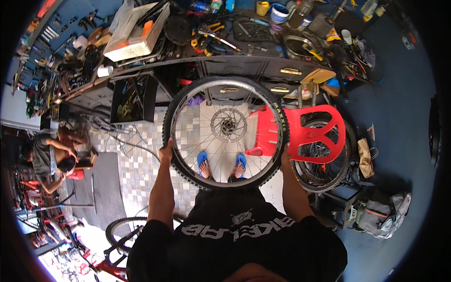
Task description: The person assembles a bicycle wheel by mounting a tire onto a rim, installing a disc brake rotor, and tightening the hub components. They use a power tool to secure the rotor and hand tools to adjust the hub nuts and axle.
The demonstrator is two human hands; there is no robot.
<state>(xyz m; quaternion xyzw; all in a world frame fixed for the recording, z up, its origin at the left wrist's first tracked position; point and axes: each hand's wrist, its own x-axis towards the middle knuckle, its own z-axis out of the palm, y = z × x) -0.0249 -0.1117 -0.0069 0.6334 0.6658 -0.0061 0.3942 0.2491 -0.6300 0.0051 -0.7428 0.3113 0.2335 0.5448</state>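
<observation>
A bicycle wheel (228,81) with a black knobby tyre is held up in front of me, its flat side facing me. Its silver disc brake rotor (242,123) surrounds the hub at the centre, and thin spokes run out to the rim. My left hand (165,152) grips the tyre at its left side, thumb pointing up. On the opposite side my right hand (285,156) grips the tyre; its fingers are partly hidden behind it. Through the spokes show my feet in blue flip-flops (202,158) on the tiled floor.
A red plastic chair (300,136) stands close at right, with another wheel (320,189) beyond it. Ahead runs a cluttered workbench (183,63) bearing tools and a white basket (120,54). A person (54,157) sits low at far left. A bicycle (112,256) stands behind my left arm.
</observation>
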